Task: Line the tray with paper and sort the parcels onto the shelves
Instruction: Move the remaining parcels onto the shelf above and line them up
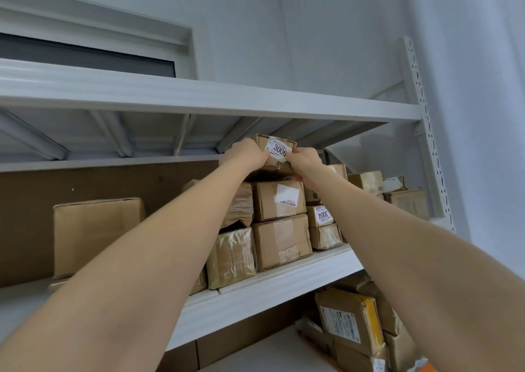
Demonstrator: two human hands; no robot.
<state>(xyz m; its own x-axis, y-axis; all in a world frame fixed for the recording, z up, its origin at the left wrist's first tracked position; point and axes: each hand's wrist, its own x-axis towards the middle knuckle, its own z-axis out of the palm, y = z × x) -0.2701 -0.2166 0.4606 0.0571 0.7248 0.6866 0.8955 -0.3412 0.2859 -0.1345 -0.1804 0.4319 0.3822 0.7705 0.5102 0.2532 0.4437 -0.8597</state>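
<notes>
Gripping parcel 3006 (277,152) with left hand (244,155) and right hand (305,161), fingers curled round opposite edges; apparently seating it on box (279,199) directly below grip, keeping label outward, likely for reading; upper shelf (199,98) just above.

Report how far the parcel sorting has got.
Done: many stacked parcels already stand on the middle shelf, among them the parcel labelled 3004, and more lie on the shelf below. In hand: the left grip and right grip both hold the parcel labelled 3006 at the top of the stack, just under the upper shelf. Left: releasing it; waiting parcels and the tray are out of view.
</notes>
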